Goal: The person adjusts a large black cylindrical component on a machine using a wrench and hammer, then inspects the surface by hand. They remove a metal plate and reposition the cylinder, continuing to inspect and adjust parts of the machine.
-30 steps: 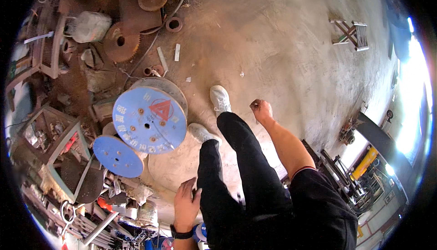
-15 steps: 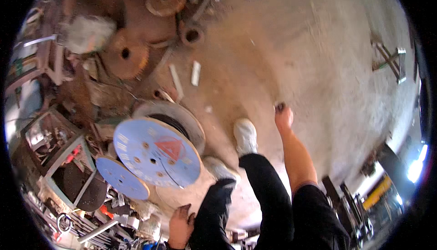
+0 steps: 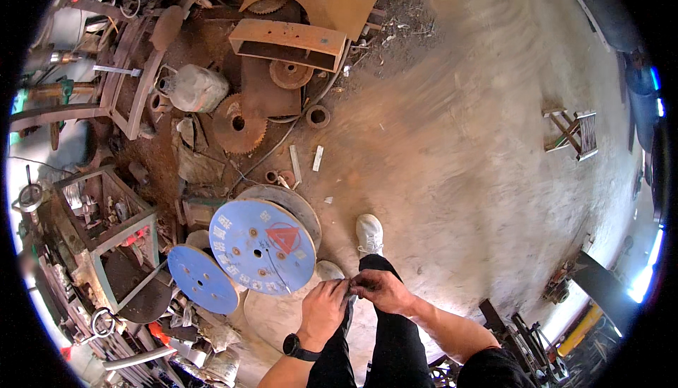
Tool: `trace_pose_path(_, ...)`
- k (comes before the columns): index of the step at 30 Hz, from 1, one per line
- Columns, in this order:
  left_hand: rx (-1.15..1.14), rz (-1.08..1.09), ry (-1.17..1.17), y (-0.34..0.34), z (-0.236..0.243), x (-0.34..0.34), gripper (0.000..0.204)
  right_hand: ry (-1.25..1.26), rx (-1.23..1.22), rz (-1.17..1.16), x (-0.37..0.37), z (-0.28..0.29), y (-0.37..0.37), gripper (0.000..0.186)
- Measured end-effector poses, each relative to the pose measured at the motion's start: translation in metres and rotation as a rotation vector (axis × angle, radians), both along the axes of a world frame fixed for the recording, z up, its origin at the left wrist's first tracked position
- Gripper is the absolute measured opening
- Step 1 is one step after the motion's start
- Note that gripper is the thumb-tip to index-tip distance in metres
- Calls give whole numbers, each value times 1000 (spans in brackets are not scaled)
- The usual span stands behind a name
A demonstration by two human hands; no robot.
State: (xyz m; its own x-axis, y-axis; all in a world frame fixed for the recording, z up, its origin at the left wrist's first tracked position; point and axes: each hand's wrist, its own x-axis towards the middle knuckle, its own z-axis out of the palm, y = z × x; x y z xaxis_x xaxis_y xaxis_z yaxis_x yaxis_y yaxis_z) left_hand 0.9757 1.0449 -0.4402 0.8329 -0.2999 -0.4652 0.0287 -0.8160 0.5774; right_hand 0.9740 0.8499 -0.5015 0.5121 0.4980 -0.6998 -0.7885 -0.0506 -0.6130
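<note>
My left hand (image 3: 325,309) and my right hand (image 3: 378,290) meet in front of my dark trousers, fingertips together, closed around something too small and hidden to make out. A black watch sits on my left wrist. Just ahead and to the left of my hands stands a large blue cable spool (image 3: 247,250), with a grey rim behind it, and a smaller blue spool (image 3: 195,280) beside that. My white shoe (image 3: 369,232) is on the concrete floor.
Rusty saw blades (image 3: 235,131), a brown metal channel (image 3: 282,34), a grey jug (image 3: 198,90), hoses and scrap crowd the left and top. A metal frame (image 3: 127,222) stands far left, a folding stool (image 3: 565,132) on the floor at right, and dark machinery (image 3: 522,342) lower right.
My two hands, apart earlier, have come together at the centre, the left rising and the right drawing back inward. The view has shifted, so the surroundings sit lower in it.
</note>
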Motion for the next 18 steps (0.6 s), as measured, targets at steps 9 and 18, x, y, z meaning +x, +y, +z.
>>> trace_pose_path(9, -160, 235, -204, 23, 36, 1, 12, -102, -81, 118, 28, 48, 9, 20)
trace_pose_path(18, -917, 1267, 152, 56, 102, 1, 16, 95, 87, -218, 57, 141, 55, 29)
